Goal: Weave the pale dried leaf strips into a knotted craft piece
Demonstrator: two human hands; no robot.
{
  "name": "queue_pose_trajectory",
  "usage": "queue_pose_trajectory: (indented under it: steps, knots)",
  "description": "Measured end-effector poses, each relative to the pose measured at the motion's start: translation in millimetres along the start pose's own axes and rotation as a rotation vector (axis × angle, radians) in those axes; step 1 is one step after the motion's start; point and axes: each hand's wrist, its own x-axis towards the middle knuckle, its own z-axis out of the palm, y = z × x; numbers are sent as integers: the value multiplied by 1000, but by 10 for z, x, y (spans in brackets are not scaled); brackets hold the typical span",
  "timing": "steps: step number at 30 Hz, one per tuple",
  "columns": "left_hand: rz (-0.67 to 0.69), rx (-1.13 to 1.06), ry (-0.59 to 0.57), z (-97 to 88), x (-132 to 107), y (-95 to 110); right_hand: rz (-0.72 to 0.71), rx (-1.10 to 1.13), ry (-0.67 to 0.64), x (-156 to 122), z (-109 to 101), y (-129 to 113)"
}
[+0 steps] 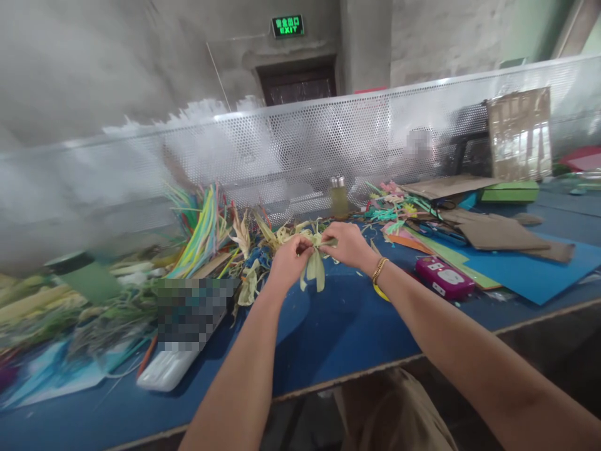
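Both my hands meet over the blue table (328,326), pinching a bundle of pale green leaf strips (313,266). My left hand (291,258) is closed on the left side of the bundle's top. My right hand (347,244), with a gold bracelet at the wrist, is closed on the right side. The loose ends of the strips hang down between the hands toward the table.
A heap of dried husks and coloured strips (206,232) lies at the left. A small jar (339,197) stands by the perforated metal screen (300,150). Cardboard sheets (498,232), coloured paper and a pink case (444,277) lie at the right. A white box (166,369) sits near the front edge.
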Motion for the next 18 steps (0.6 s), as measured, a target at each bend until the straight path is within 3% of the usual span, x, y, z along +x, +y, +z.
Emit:
queue_pose_trajectory:
  steps: [8, 12, 18]
  knots:
    - [42, 47, -73, -11, -22, 7, 67, 271, -296, 21, 55, 1]
    - [22, 3, -97, -7, -17, 18, 32, 314, -265, 49, 18, 27]
    - [-58, -197, -226, -18, -19, 51, 22, 371, -293, 28, -49, 33]
